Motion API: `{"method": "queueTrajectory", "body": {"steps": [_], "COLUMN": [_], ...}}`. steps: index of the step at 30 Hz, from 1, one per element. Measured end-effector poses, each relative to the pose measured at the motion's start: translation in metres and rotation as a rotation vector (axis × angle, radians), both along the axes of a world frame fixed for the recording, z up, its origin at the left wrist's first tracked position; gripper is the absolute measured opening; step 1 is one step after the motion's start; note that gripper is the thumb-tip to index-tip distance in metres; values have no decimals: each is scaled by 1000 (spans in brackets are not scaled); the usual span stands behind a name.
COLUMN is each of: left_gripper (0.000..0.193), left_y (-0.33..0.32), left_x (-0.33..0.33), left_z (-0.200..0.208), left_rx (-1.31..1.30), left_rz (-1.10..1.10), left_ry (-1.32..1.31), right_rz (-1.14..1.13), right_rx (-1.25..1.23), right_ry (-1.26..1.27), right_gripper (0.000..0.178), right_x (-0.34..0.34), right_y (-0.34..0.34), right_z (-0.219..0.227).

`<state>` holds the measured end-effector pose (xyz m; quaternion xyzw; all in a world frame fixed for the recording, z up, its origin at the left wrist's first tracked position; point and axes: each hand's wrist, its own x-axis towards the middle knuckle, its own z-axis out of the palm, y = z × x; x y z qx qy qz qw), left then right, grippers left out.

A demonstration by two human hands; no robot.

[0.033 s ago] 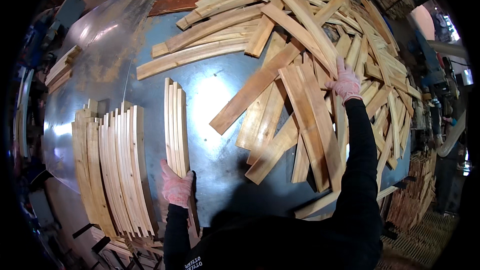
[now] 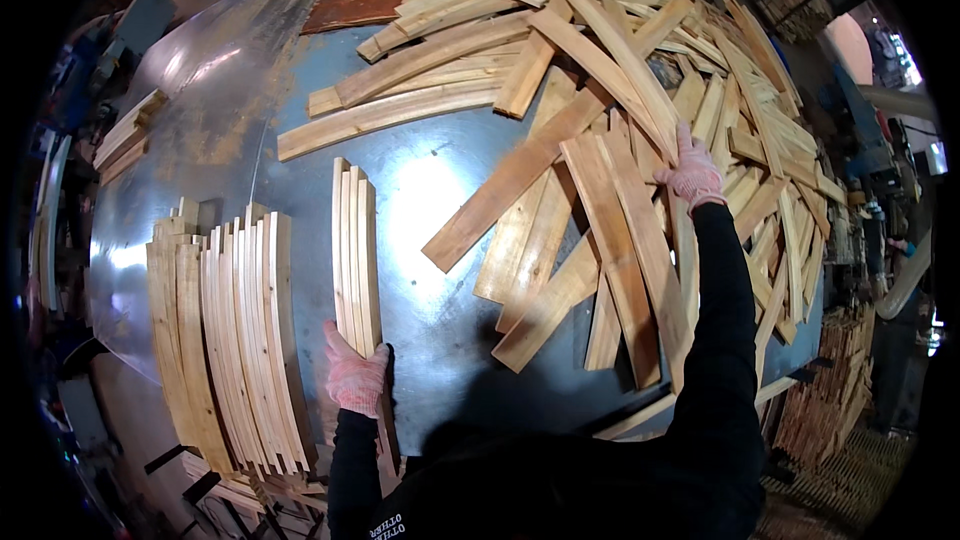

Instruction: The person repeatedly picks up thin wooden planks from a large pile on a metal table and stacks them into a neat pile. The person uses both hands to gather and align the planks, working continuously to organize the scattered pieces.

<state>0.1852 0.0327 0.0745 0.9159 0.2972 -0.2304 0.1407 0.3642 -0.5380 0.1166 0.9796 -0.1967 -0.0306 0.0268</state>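
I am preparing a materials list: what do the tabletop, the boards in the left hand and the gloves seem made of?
Tabletop: probably smooth sheet metal, given the bright glare.
Boards: wood, apparently unpainted; pale colour and grain show.
Gloves: perhaps knitted fabric, matte, mottled pink; fibre unclear.

Loose planks [image 2: 515,180] — bare wood, matt, grained, stacked strips [image 2: 357,260] of smooth wood, tabletop [image 2: 430,340] — smooth metal, glossy, gloves [image 2: 357,383] of knitted cloth, sleeves [image 2: 722,290] of matt cloth
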Motion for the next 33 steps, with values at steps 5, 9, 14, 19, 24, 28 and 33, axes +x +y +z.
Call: {"method": "queueTrajectory", "body": {"steps": [5,9,14,19,24,28,33], "left_gripper": [102,83,88,89,44,50,101], "left_y": [-12,-87,-129,-86,-42,-12,38], "left_x": [-23,9,-25,-45,-75,-92,-84], "left_z": [7,74,-53,-36,0,9,-7], "left_rx": [-58,-786,-1585,-1012,-399,60,161], "left_rz": [-324,-148,198,78,-27,-193,-42], "left_ry": [-767,-381,-294,-129,-56,-374,-264], "right_rz": [-111,57,173,106,151,80,341], "right_rx": [482,1357,1173,1605,1915,1943,1732], "right_ry": [-106,-112,26,267,121,166,164], "right_gripper": [75,44,48,52,42,44,51], "right_x": [3,-88,-216,-291,-264,-219,-158], "right_y": [16,78,252,323,324,330,330], "right_z": [9,27,-43,-105,-94,-89,-86]}}
